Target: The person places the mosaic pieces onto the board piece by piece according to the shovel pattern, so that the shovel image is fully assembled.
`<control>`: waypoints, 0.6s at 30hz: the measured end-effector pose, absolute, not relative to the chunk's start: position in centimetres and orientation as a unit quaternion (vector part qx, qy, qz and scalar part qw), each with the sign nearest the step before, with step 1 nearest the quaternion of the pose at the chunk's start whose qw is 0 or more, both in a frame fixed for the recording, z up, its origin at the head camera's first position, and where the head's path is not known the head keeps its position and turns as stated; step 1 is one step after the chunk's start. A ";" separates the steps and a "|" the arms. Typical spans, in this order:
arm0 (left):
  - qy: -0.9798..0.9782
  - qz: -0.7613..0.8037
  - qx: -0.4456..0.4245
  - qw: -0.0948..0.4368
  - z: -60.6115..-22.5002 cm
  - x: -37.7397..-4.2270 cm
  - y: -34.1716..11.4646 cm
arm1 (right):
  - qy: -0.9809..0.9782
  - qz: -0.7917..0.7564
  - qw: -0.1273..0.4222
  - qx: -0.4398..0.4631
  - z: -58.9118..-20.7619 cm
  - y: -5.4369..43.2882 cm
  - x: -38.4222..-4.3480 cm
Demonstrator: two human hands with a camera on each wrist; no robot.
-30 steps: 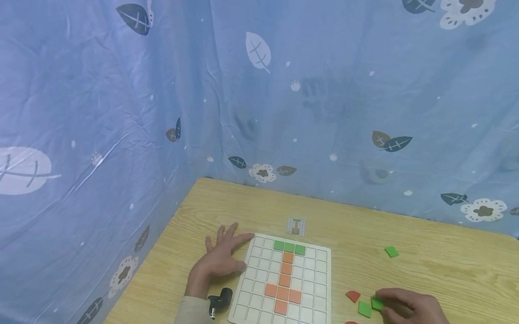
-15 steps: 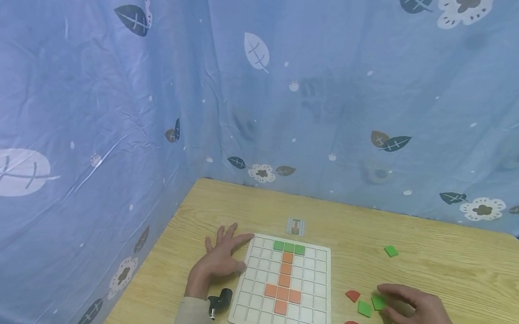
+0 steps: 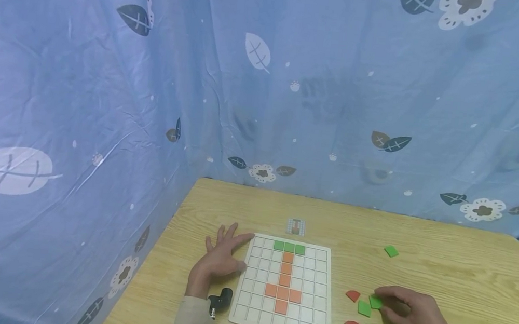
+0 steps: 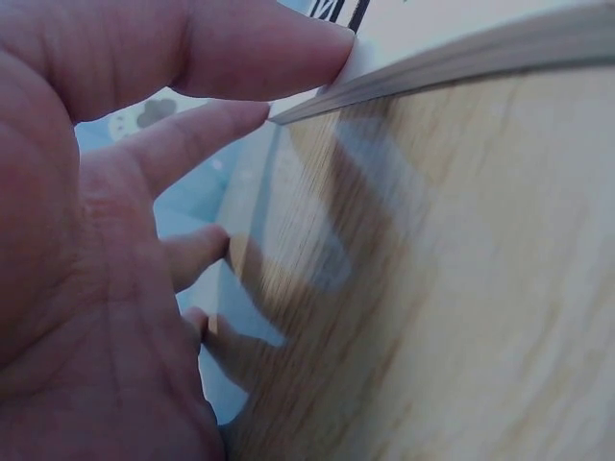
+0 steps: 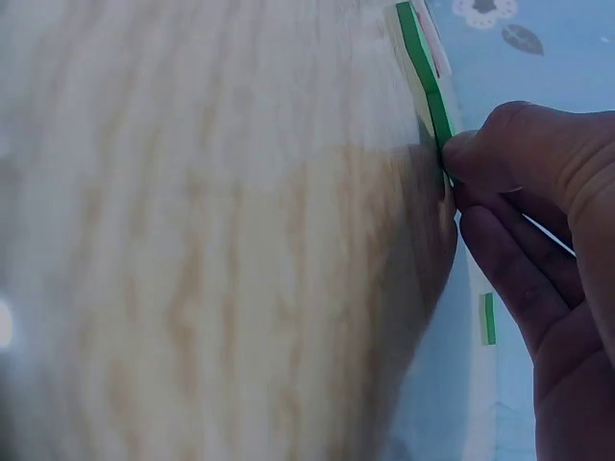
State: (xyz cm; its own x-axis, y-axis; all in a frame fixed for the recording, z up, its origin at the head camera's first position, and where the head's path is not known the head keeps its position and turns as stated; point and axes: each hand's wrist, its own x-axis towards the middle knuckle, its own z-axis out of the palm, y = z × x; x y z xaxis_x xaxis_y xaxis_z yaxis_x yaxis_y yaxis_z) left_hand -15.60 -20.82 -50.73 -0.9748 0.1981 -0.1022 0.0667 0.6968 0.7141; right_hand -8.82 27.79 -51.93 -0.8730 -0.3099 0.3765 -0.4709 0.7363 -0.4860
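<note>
My left hand [image 3: 220, 257] lies spread at the left side of a white grid board [image 3: 313, 305], its index fingertip and thumb against the edge. The left wrist view shows that thumb on the board's rim [image 4: 452, 72]. On the board, three green tiles [image 3: 289, 247] form a row above a column of several orange tiles [image 3: 285, 269] with a short crossbar low down. To the right, my right hand [image 3: 414, 312] pinches a green tile [image 3: 375, 301] at table level between thumb and index finger. Another green tile [image 3: 365, 309] lies right beside it.
Two red quarter-round pieces [image 3: 352, 295] lie between board and right hand. A lone green tile [image 3: 391, 251] sits farther back. Behind the board lies a small pattern card [image 3: 296, 226]. A black object [image 3: 220, 302] is by the left wrist. Blue patterned curtain [image 3: 291, 123] surrounds the table.
The right thumb and index finger open slightly, then close in around the green tile, which has shifted a little to the left. The left hand stays still at the board.
</note>
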 end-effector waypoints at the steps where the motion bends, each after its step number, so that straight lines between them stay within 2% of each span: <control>1: 0.917 0.383 0.072 0.085 -50.8 -15.6 -20.8 | -0.922 0.297 0.134 0.211 -51.9 27.8 -8.8; 11: 0.920 0.375 0.073 0.086 -50.6 -15.7 -20.8 | -0.912 0.339 0.138 0.186 -50.5 27.7 -8.1; 18: 0.920 0.377 0.066 0.089 -50.5 -15.5 -20.7 | -0.898 0.368 0.148 0.190 -49.0 25.1 -6.9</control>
State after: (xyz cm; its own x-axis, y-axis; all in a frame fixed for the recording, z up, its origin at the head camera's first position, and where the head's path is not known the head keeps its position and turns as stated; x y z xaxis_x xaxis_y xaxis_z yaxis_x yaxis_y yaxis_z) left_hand -15.54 -20.72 -50.54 -0.9755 0.1886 -0.1129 0.0553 0.7077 0.7044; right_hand -6.92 25.13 -48.97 -0.8841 -0.2326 0.4053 -0.4500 0.6577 -0.6041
